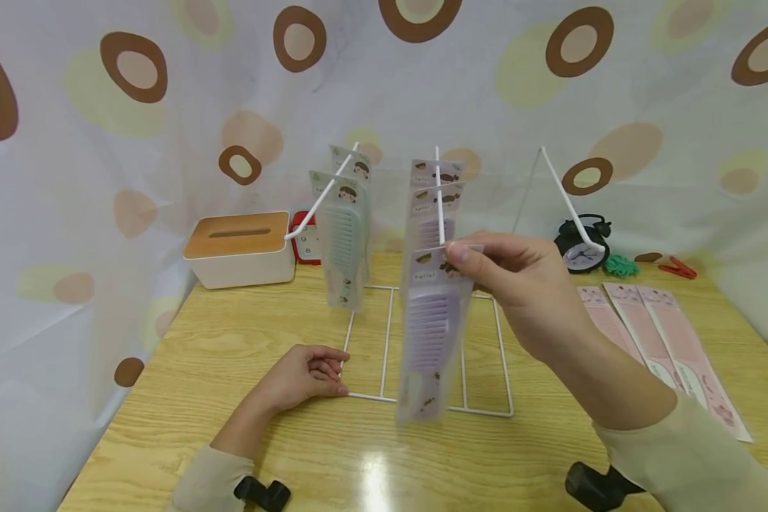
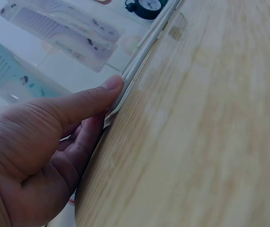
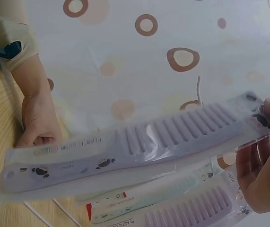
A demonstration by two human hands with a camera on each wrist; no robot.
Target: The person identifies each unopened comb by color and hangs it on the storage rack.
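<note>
My right hand (image 1: 525, 284) pinches the top of a clear packet holding a purple comb (image 1: 430, 334), right at the front end of the rack's middle prong (image 1: 439, 195). Behind it, other purple comb packets (image 1: 421, 203) hang on that same prong. My left hand (image 1: 304, 377) holds the front left corner of the white wire rack's base (image 1: 489, 412), thumb on top of the wire in the left wrist view. Green comb packets (image 1: 342, 242) hang on the left prong (image 1: 320, 199). Nothing hangs on the right prong (image 1: 569, 199).
Pink packets (image 1: 691, 348) lie on the table at the right. Behind them are a black alarm clock (image 1: 582, 249), a green coil (image 1: 621, 266) and a red clip (image 1: 678, 268). A tissue box (image 1: 240, 270) and a red clock (image 1: 306, 249) stand at the back left.
</note>
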